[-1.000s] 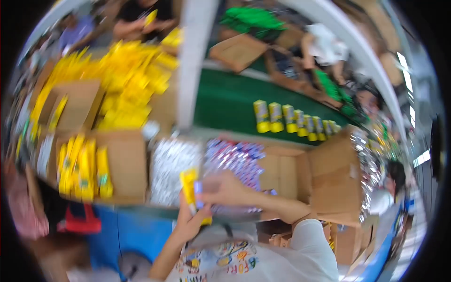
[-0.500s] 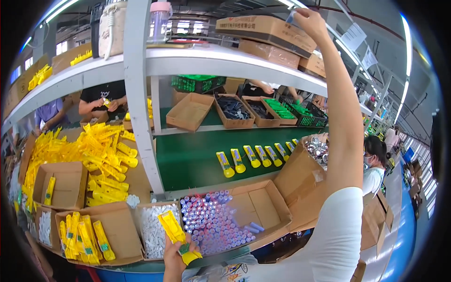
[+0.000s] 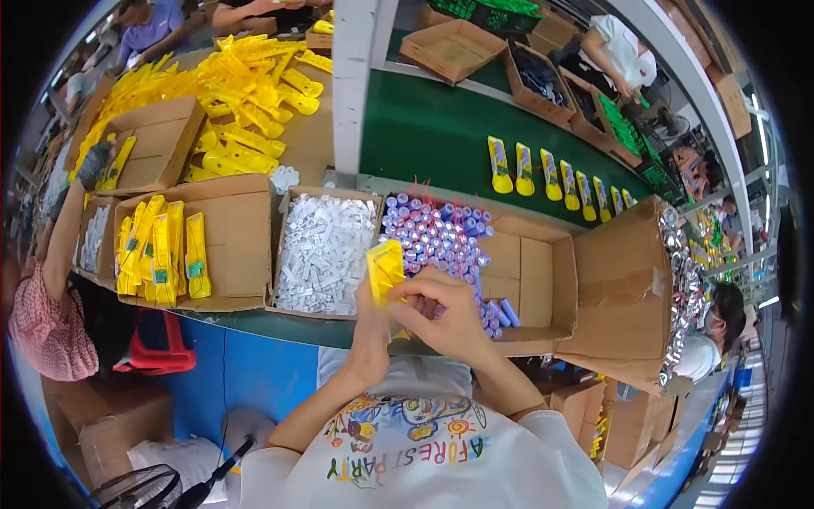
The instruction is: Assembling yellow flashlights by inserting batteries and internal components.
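Note:
My left hand is closed around a yellow plastic casing, held upright over the boxes. Bent and pressed together, the fingers of my right hand are at the casing's lower part; anything between them is hidden. Just behind my hands, a cardboard box holds purple battery cells with thin red wires. White small plastic parts fill the box beside it. Farther left, yellow casings with green circuit boards stand in another box.
Loose yellow casings are heaped at the far left. Several assembled yellow pieces lie in a row on the green belt. A tilted carton with shiny metal parts stands right. A co-worker's gloved hand reaches in at left.
My right arm has come down from the upper shelf, and that hand is now at the casing. The left hand still holds the casing. The view has tilted downward.

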{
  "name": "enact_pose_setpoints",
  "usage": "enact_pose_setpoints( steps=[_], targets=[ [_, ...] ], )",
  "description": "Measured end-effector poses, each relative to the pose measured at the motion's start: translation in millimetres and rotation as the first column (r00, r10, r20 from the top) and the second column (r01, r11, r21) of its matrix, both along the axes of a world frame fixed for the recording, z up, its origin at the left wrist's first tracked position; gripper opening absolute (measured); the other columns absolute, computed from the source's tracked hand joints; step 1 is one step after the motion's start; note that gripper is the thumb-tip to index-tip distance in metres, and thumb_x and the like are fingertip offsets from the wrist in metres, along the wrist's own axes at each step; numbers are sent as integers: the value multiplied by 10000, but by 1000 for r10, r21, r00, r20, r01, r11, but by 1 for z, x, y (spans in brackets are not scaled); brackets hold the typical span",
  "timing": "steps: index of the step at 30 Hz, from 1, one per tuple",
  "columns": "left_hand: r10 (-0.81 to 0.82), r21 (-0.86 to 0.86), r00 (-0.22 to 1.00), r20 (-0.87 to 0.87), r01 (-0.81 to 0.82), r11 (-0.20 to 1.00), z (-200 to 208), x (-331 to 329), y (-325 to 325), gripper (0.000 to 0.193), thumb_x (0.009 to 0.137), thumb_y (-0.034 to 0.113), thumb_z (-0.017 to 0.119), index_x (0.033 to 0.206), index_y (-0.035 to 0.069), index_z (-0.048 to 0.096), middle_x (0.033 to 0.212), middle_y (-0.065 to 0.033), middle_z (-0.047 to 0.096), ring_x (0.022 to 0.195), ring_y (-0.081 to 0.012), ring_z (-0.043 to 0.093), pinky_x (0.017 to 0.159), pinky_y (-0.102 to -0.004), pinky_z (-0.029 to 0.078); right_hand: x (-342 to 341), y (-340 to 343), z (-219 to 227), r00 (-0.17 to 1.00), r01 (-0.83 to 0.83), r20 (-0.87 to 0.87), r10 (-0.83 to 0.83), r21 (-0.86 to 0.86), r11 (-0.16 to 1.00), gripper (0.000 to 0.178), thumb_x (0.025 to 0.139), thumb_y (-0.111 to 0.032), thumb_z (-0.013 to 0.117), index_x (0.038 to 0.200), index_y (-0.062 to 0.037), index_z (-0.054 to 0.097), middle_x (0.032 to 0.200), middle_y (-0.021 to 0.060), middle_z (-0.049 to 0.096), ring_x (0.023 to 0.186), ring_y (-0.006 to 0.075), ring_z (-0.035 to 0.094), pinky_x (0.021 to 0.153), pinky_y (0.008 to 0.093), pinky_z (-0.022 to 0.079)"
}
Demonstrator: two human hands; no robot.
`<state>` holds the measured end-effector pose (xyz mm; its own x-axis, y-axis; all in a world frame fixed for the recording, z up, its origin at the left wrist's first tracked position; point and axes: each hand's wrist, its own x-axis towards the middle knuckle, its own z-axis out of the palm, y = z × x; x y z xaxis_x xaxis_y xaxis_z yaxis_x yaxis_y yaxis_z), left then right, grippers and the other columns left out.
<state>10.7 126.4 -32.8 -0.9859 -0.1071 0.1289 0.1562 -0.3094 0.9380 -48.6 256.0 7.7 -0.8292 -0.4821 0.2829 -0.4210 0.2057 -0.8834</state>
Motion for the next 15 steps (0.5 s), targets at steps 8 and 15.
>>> enact_pose_setpoints(
  steps=[8,15],
  targets=[
    [-110,-209,993,51,118,971,-16,4,8,505,999,328,322,1356,-29,310,1224,-130,391,1118,-228,448,964,-335,373,25,14,-21,966,227,146,-212,-95,969,67,801,-46,707,829,-12,657,703,-9,526,560,27,430,492,193,325],
    [-175,-249,980,95,194,949,-12,-2,17,471,986,249,328,1380,-3,273,1227,-125,444,1107,-218,475,947,-332,390,28,32,-21,931,311,210,-298,-32,950,76,768,-42,722,791,-39,650,671,-6,516,559,57,474,495,221,359]
  ],
)
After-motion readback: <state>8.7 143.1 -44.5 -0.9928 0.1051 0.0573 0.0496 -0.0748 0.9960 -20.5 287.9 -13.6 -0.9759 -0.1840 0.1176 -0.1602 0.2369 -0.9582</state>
